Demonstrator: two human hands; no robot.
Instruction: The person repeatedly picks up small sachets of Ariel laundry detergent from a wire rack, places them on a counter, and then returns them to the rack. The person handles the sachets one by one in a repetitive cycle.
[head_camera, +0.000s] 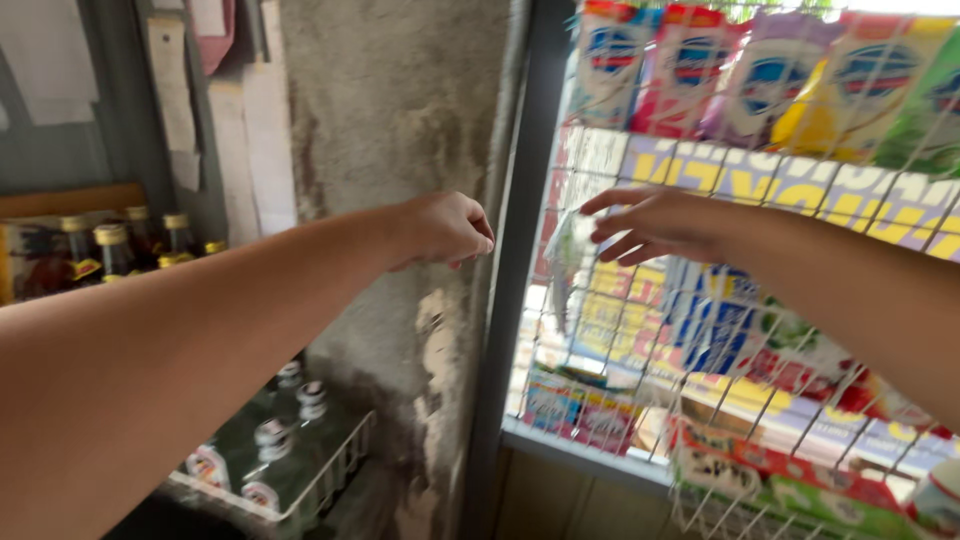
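Beside two hands (445, 230) (655, 222), five soap packs (775, 80) hang on wire rack (600, 330).

— Where do the two hands sit?
— The left hand (445, 230) is before the wall (400, 110); the right hand (655, 222) is right of it, at the wire rack (600, 330).
— And the bottles?
— Bottles (130, 245) stand far left; a crate (285, 455) lies below the left arm.

wire rack (640, 330): white grid | sachets (760, 80) along rack top: blue ovals on white, red, purple, yellow, green | packets (640, 310) behind rack: yellow and blue | bottles (110, 250) left of rack: dark brown, gold caps | wall (400, 120) beside rack: mottled grey
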